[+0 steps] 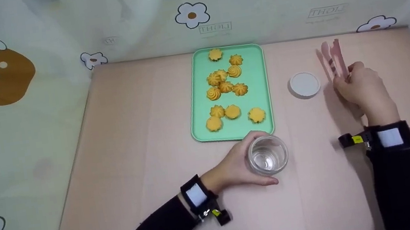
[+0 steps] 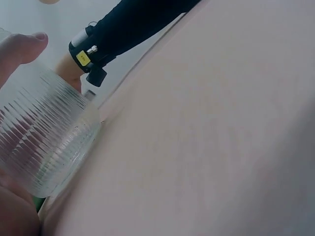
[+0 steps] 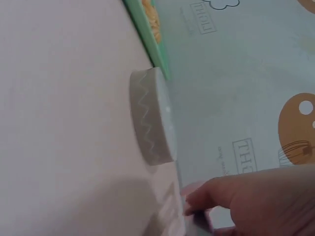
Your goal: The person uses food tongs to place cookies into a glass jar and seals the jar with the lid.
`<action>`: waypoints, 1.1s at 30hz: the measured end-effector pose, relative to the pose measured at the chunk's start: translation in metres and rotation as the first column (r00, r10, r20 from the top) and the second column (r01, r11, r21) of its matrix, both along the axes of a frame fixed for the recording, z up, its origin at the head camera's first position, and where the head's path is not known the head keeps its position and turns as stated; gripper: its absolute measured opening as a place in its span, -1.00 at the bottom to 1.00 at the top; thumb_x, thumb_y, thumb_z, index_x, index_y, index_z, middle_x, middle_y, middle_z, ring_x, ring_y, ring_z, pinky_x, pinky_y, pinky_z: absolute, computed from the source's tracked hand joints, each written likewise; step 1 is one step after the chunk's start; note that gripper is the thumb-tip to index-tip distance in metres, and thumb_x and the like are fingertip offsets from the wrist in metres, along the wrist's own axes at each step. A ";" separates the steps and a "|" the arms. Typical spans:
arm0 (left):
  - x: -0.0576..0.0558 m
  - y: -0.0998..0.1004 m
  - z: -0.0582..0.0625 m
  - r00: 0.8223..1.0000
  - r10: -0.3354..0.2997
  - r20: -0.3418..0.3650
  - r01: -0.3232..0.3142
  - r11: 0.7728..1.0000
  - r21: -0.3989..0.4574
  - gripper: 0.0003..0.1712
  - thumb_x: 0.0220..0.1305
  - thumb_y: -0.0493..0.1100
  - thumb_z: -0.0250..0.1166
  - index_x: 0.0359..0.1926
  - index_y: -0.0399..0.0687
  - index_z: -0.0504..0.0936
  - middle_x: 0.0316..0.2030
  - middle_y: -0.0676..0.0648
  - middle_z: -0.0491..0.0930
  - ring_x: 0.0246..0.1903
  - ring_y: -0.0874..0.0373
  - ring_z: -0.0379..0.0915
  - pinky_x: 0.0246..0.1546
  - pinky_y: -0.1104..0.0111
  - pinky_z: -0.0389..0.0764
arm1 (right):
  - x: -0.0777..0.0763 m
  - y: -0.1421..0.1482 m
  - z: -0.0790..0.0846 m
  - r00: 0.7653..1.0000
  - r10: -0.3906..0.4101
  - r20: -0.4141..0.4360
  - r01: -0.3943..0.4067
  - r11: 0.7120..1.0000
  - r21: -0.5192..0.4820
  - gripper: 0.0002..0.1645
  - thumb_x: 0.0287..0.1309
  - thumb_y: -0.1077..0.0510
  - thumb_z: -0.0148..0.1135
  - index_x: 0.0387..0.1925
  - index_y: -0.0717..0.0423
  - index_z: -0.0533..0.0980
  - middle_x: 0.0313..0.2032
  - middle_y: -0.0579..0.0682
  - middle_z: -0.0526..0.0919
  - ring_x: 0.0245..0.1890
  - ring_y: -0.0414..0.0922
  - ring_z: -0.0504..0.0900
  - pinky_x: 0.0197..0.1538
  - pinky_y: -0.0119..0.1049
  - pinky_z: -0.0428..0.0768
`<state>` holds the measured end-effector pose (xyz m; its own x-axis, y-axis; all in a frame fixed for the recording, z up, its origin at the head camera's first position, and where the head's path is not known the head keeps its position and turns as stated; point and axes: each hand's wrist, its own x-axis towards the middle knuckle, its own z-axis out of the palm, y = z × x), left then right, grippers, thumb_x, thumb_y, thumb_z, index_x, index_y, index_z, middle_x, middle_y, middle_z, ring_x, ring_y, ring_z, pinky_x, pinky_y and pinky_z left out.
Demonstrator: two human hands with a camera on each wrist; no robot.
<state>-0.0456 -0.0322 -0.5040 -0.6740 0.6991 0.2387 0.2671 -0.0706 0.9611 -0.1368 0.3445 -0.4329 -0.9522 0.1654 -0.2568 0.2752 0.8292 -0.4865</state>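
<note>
My left hand (image 1: 236,164) grips a clear glass jar (image 1: 268,156), fingers and thumb around its side; the jar has no lid on it. Vertical ribs show on the jar (image 2: 54,132) in the left wrist view. On the right, my right hand (image 1: 368,90) holds a pair of pink tongs (image 1: 339,56), their two tips pointing to the back and apart. To the left of that hand lies a round white lid (image 1: 304,85), with a zigzag pattern along the side of the lid (image 3: 146,118) in the right wrist view.
A green tray (image 1: 260,97) lies just beyond the jar, with several piped, golden cookies (image 1: 240,89) spread on it. The pale pink table (image 1: 141,120) ends at the back against a printed cloth (image 1: 152,26) that also hangs at the left.
</note>
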 end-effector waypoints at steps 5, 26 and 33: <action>-0.001 0.001 0.002 1.000 0.007 -0.027 -0.006 1.000 0.010 0.18 -0.12 -0.22 0.84 0.48 0.01 0.34 0.34 0.02 0.60 0.38 0.05 0.51 0.50 0.15 0.47 | -0.001 -0.006 0.016 0.997 0.037 -0.071 -0.040 0.998 -0.038 -0.10 0.62 -0.13 -0.05 0.57 0.53 0.12 0.08 0.50 0.50 -0.06 0.30 0.55 -0.22 -0.08 0.57; -0.002 0.002 0.000 1.000 -0.025 -0.012 0.025 1.000 0.016 0.08 0.02 -0.19 0.78 0.48 0.02 0.35 0.35 0.02 0.59 0.39 0.07 0.50 0.50 0.15 0.47 | 0.040 -0.085 0.060 0.746 0.659 -0.094 -0.653 0.752 0.092 -0.48 0.46 -0.11 0.46 0.20 0.18 0.63 -0.37 -0.11 0.66 -0.42 -0.14 0.49 -0.36 -0.22 0.47; -0.002 0.002 0.000 1.000 -0.025 -0.014 0.026 1.000 0.011 0.10 0.00 -0.20 0.79 0.48 0.01 0.34 0.34 0.01 0.59 0.38 0.03 0.51 0.50 0.15 0.49 | 0.043 -0.088 0.056 0.730 0.675 -0.104 -0.667 0.737 0.110 -0.52 0.42 -0.06 0.49 0.16 0.18 0.64 -0.41 -0.12 0.64 -0.43 -0.16 0.50 -0.35 -0.20 0.50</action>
